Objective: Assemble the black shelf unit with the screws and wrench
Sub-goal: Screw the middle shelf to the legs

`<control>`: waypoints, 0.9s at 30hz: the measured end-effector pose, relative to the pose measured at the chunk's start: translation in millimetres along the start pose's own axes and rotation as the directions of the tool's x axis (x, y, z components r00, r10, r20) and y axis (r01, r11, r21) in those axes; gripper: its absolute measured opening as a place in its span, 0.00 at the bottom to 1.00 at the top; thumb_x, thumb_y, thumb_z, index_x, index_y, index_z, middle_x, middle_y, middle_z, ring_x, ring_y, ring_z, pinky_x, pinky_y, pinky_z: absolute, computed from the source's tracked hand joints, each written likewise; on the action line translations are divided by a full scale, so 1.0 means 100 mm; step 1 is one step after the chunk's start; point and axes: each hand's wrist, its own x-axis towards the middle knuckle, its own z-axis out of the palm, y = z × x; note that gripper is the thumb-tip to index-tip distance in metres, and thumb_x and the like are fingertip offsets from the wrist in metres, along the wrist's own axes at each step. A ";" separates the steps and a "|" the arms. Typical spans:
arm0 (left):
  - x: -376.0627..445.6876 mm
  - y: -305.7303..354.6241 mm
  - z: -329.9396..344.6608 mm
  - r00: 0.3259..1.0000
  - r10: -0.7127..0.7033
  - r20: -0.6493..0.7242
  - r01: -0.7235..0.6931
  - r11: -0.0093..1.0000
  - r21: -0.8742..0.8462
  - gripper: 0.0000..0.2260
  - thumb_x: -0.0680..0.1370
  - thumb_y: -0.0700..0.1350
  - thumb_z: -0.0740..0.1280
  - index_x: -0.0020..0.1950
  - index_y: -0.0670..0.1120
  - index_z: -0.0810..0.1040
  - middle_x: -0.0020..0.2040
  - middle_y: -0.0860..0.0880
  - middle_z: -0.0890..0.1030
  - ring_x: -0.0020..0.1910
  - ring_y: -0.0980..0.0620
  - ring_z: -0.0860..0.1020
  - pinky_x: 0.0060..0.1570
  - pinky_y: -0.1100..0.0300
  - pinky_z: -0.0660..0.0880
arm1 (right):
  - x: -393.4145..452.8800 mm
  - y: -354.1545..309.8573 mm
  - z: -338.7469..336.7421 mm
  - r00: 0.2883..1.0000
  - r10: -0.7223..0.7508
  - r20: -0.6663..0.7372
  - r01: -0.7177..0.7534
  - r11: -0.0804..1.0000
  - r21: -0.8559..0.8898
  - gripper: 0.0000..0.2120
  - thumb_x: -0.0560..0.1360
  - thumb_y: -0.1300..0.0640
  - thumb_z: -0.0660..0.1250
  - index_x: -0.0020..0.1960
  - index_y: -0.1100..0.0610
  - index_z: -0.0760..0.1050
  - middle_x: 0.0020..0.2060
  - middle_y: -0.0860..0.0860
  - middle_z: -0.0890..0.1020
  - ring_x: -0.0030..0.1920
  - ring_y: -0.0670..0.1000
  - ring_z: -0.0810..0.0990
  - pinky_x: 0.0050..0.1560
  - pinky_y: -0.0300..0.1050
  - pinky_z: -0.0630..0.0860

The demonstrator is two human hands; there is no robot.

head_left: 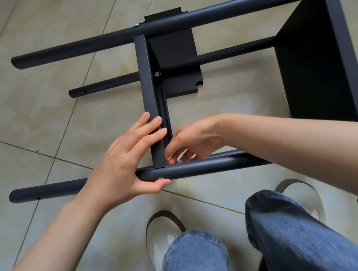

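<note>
Our left hand (125,165) holds the near pole (196,167) and crossbar (151,107) of the shelf. Our right hand (189,143) has curled fingers beside the bar; we cannot tell what it holds.

Left hand (124,169) gripping near tube (196,168), right hand (192,143) behind crossbar (150,99)

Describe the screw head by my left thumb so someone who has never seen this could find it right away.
Start at the round dark tube lying across the floor nearest the person's shoes. Follow it to where the square crossbar meets it, under the left hand. The screw is the small silver head on the tube's near side, just above the thumb; the other two silver screws sit farther away up the frame.
</note>
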 end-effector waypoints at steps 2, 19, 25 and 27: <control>0.00 0.00 0.00 1.000 0.002 -0.001 -0.002 1.000 0.003 0.38 0.70 0.62 0.71 0.76 0.48 0.66 0.79 0.51 0.63 0.80 0.49 0.56 0.72 0.44 0.64 | -0.03 0.01 -0.05 1.000 -0.011 0.025 0.010 0.999 0.038 0.07 0.78 0.58 0.66 0.42 0.56 0.79 0.44 0.52 0.79 0.41 0.48 0.76 0.51 0.43 0.72; 0.00 -0.01 0.01 1.000 0.001 -0.010 -0.001 1.000 0.004 0.38 0.70 0.62 0.72 0.76 0.47 0.67 0.79 0.51 0.63 0.80 0.49 0.56 0.72 0.45 0.65 | -0.01 -0.01 -0.03 1.000 -0.026 0.014 0.025 1.000 0.012 0.09 0.77 0.61 0.66 0.39 0.57 0.79 0.41 0.52 0.80 0.38 0.48 0.77 0.47 0.42 0.74; 0.00 0.01 0.00 1.000 -0.005 -0.010 0.005 1.000 -0.005 0.38 0.70 0.61 0.72 0.76 0.46 0.68 0.79 0.50 0.64 0.80 0.49 0.57 0.72 0.44 0.65 | 0.05 0.00 0.03 1.000 0.002 0.018 -0.003 1.000 0.031 0.03 0.77 0.61 0.64 0.47 0.61 0.75 0.43 0.57 0.76 0.41 0.52 0.74 0.51 0.48 0.71; 0.00 0.01 0.00 1.000 -0.008 -0.010 0.008 1.000 -0.002 0.38 0.70 0.61 0.72 0.76 0.46 0.68 0.79 0.50 0.64 0.80 0.49 0.57 0.72 0.45 0.65 | 0.07 -0.01 0.03 1.000 0.009 0.006 -0.009 1.000 0.030 0.05 0.77 0.61 0.64 0.52 0.59 0.74 0.45 0.57 0.74 0.42 0.52 0.73 0.52 0.48 0.70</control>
